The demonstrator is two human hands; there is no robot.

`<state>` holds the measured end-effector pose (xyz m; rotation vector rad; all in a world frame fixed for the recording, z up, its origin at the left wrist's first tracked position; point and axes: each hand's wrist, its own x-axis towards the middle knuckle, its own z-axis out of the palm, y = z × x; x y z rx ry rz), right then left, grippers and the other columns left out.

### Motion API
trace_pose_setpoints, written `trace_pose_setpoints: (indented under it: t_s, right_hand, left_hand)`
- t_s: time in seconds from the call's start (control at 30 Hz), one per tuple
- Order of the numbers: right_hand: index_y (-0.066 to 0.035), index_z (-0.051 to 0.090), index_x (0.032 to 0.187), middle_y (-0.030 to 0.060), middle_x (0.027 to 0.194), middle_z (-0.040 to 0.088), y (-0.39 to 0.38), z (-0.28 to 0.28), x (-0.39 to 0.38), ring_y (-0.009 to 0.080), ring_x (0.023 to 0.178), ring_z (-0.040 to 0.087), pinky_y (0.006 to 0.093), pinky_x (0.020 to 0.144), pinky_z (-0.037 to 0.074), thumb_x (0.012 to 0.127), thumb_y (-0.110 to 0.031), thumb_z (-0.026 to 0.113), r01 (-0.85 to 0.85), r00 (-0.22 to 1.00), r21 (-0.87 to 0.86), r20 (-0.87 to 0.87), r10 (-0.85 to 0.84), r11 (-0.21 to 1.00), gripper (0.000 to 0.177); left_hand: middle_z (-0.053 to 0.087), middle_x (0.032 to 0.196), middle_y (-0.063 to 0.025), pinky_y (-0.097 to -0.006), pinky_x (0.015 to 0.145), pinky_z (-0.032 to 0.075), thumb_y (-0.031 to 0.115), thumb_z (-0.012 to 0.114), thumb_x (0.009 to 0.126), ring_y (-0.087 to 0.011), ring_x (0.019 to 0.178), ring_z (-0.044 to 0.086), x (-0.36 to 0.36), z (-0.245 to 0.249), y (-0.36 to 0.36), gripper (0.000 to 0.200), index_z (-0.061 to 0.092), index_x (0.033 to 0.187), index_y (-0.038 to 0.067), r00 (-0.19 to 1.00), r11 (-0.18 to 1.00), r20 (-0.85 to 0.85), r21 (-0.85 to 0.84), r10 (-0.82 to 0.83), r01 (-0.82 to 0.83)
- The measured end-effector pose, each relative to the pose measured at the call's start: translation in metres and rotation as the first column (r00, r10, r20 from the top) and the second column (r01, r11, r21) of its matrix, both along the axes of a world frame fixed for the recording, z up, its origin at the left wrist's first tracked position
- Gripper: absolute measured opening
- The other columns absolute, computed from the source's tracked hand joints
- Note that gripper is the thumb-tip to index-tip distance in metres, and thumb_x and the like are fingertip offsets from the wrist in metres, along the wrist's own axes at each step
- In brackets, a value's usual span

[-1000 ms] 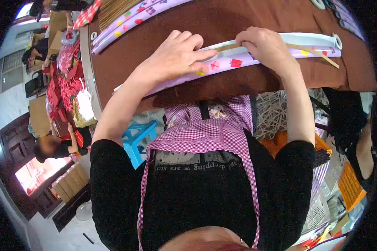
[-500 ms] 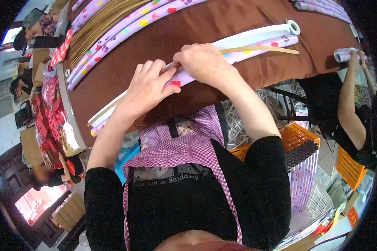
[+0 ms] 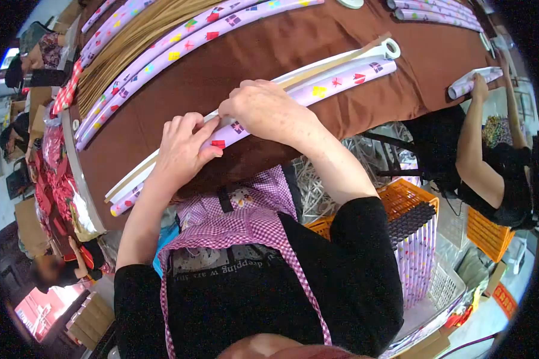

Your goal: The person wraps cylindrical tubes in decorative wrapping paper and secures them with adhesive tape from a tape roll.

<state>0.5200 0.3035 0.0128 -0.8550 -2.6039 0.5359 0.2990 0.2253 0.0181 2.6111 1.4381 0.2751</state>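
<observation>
A long lavender paper roll (image 3: 320, 91) with printed gift shapes lies slantwise in front of me, its white inner side turned up along the far edge. A thin brown strip (image 3: 335, 67) runs lengthwise over that white part. My left hand (image 3: 184, 151) grips the roll near its middle, thumb on the near side and fingers over the far side. Close by on the right, my right hand (image 3: 260, 110) has its fingers curled together over the strip and the white edge; the fingertips are partly hidden. At the roll's right end sits a white ring (image 3: 391, 49), perhaps a tape roll.
Brown cloth (image 3: 365, 116) covers the table. A bundle of brown strips (image 3: 129, 45) and more lavender rolls (image 3: 221, 27) lie at the far left, others (image 3: 437, 19) far right. An orange crate (image 3: 404, 200) stands below. At right, a co-worker's hand (image 3: 479, 87) holds another roll.
The brown strip's right end has swung from across the lavender side onto the white part. My view has shifted, and both hands stay on the roll.
</observation>
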Motion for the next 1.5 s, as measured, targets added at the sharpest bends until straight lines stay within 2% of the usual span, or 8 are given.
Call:
trace_pose_setpoints:
  t_s: [0.2,0.33,0.4,0.47,0.67,1.0,1.27,1.5]
  right_hand:
    - [-0.008,0.073,0.090,0.0123,0.083,0.069,0.008,0.011,0.014,0.0323,0.087,0.065,0.0423,0.081,0.052,0.080,-0.011,0.063,-0.008,0.999,-0.026,-0.036,0.007,1.000,0.014]
    - [-0.005,0.073,0.092,0.0137,0.083,0.068,0.013,0.022,0.035,0.0338,0.086,0.064,0.0429,0.079,0.052,0.080,-0.010,0.063,0.034,0.996,0.032,-0.079,-0.032,0.999,0.015]
    - [-0.003,0.073,0.094,0.0136,0.084,0.069,0.021,0.014,0.051,0.0333,0.085,0.064,0.0425,0.078,0.052,0.078,-0.007,0.067,0.057,0.977,0.063,-0.210,-0.043,0.996,0.018]
    - [-0.003,0.073,0.094,0.0123,0.083,0.069,0.029,0.019,0.065,0.0322,0.082,0.064,0.0426,0.075,0.050,0.080,-0.005,0.065,0.079,0.986,-0.027,-0.144,-0.082,0.997,0.016]
    - [-0.006,0.071,0.091,0.0076,0.079,0.064,0.033,0.017,0.091,0.0256,0.088,0.061,0.0362,0.088,0.040,0.082,-0.004,0.063,0.140,0.990,-0.048,-0.027,-0.141,0.989,0.013]
    - [-0.001,0.067,0.092,0.0130,0.087,0.067,0.044,0.005,0.117,0.0326,0.087,0.061,0.0409,0.079,0.048,0.085,-0.005,0.059,0.271,0.962,-0.086,0.017,-0.271,0.959,0.012]
    - [-0.004,0.067,0.092,0.0111,0.093,0.068,0.044,0.001,0.110,0.0300,0.098,0.061,0.0405,0.094,0.039,0.087,-0.009,0.056,0.343,0.934,-0.023,0.118,-0.338,0.939,0.013]
    - [-0.006,0.067,0.091,0.0095,0.092,0.068,0.040,0.001,0.105,0.0286,0.099,0.061,0.0399,0.094,0.039,0.088,-0.009,0.056,0.365,0.918,0.006,0.162,-0.361,0.931,0.012]
  left_hand:
    - [0.052,0.104,-0.0073,-0.0393,0.084,0.039,0.056,0.058,0.085,-0.0263,0.096,0.050,0.001,-0.001,0.000,0.061,0.066,0.122,0.008,1.000,1.000,-0.005,0.023,-0.008,0.008]
    - [0.053,0.103,-0.0073,-0.0400,0.083,0.040,0.054,0.063,0.082,-0.0267,0.095,0.051,-0.001,-0.003,0.000,0.060,0.066,0.120,0.008,1.000,0.999,0.020,0.051,-0.017,0.016]
    - [0.054,0.102,-0.0070,-0.0404,0.083,0.040,0.051,0.068,0.079,-0.0268,0.095,0.052,0.000,-0.004,0.000,0.058,0.067,0.118,0.008,0.999,0.994,0.028,0.101,-0.037,0.034]
    - [0.054,0.102,-0.0071,-0.0402,0.083,0.041,0.051,0.069,0.079,-0.0267,0.095,0.052,-0.002,-0.005,-0.002,0.057,0.068,0.118,0.009,0.999,0.997,0.032,0.075,-0.009,0.007]
    - [0.054,0.101,-0.0070,-0.0398,0.082,0.041,0.053,0.067,0.081,-0.0261,0.093,0.052,-0.003,-0.004,0.000,0.057,0.068,0.118,0.009,0.999,0.997,0.051,0.079,-0.007,0.003]
    - [0.054,0.099,-0.0072,-0.0386,0.081,0.041,0.058,0.061,0.082,-0.0257,0.092,0.052,-0.006,-0.004,0.002,0.061,0.068,0.117,0.008,0.997,0.996,0.067,0.089,-0.035,0.029]
    - [0.054,0.099,-0.0073,-0.0390,0.081,0.041,0.058,0.063,0.081,-0.0258,0.093,0.052,-0.004,-0.004,0.001,0.063,0.068,0.119,0.009,0.998,0.997,0.048,0.074,-0.030,0.026]
    - [0.054,0.101,-0.0070,-0.0398,0.082,0.040,0.057,0.065,0.079,-0.0261,0.093,0.052,-0.003,-0.004,0.001,0.063,0.067,0.119,0.008,0.998,0.999,0.057,0.051,-0.020,0.017]
